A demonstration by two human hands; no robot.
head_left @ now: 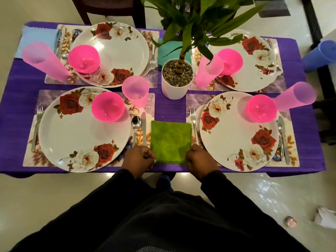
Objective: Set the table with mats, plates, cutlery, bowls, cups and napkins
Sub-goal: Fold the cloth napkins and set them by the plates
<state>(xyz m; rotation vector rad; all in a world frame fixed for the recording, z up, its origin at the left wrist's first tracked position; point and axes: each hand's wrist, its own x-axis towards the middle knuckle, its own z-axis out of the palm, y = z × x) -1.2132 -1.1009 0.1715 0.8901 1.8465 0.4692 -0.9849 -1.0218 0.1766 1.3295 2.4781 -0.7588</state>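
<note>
A green napkin [170, 140] lies flat on the purple tablecloth [14, 113] between the two near place settings. My left hand [139, 158] pinches its near left corner and my right hand [199, 159] pinches its near right corner. Each near mat carries a white rose-patterned plate, the left plate [80, 131] and the right plate [238, 131], with a pink bowl [108, 106] and a pink cup [135, 93]. A spoon [136, 124] and knife [143, 128] lie just left of the napkin, a fork [193, 122] just right.
A potted plant [177, 77] in a white pot stands at the table's centre. Two far settings hold plates, pink bowls and cups, with a blue napkin [38, 42] and a teal napkin [167, 51]. A blue cup [320, 55] is at right, a dark chair [109, 8] behind.
</note>
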